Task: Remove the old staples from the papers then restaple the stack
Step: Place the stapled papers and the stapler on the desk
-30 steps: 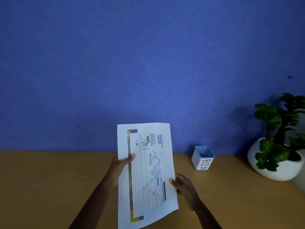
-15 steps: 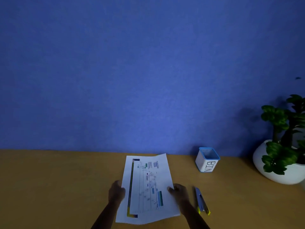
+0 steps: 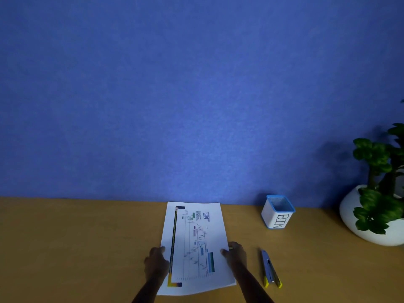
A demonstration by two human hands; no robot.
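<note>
Head-camera view is showing the papers lying flat on the desk, the left hand and right hand pinching their side edges, while the stapling tool is lying untouched beside them, suggesting stapling work is remaining.

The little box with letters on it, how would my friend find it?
Look along the wooden desk where it meets the blue wall. Between the papers and the potted plant stands a small white box. Only it has a blue rim and says BIN.
</note>
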